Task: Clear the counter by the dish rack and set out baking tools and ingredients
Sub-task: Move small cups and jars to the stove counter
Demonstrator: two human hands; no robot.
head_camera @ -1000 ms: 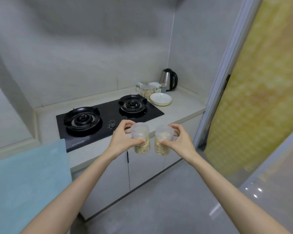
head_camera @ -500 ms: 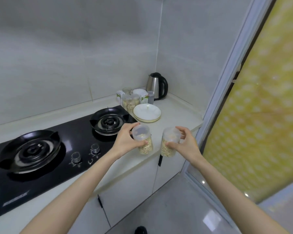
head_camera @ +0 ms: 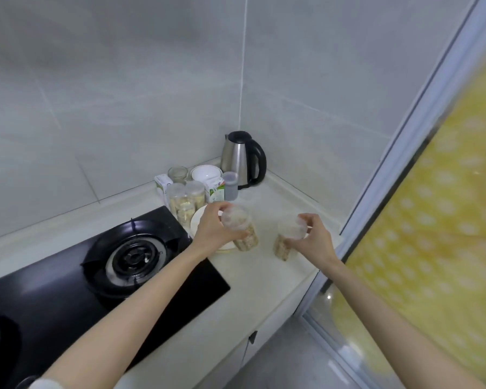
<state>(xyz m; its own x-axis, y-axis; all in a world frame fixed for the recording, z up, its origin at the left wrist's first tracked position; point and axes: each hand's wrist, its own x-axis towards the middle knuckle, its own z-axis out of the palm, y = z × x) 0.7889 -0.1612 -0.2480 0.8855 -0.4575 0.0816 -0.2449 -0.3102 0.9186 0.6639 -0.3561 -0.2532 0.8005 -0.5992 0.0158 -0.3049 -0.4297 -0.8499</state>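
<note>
I carry two clear plastic jars of pale grain over the counter (head_camera: 264,279) right of the stove. My left hand (head_camera: 213,231) grips the left jar (head_camera: 243,233) near its lid, above the edge of the stacked white plates (head_camera: 196,220). My right hand (head_camera: 313,240) grips the right jar (head_camera: 286,242) by its top. Both jars look blurred, and whether they touch the counter cannot be told. More jars of the same kind (head_camera: 186,199) stand behind the plates.
A steel kettle (head_camera: 243,160) fills the corner, with a white bowl (head_camera: 206,173), a grey-lidded shaker (head_camera: 230,186), a glass jar (head_camera: 177,173) and small cartons (head_camera: 216,189) beside it. The black gas stove (head_camera: 129,258) lies left. A yellow patterned door (head_camera: 432,220) runs along the right.
The view has moved closer to the corner. Both hands have carried the jars forward from the counter's front edge to beside the plates, and the jars are further apart.
</note>
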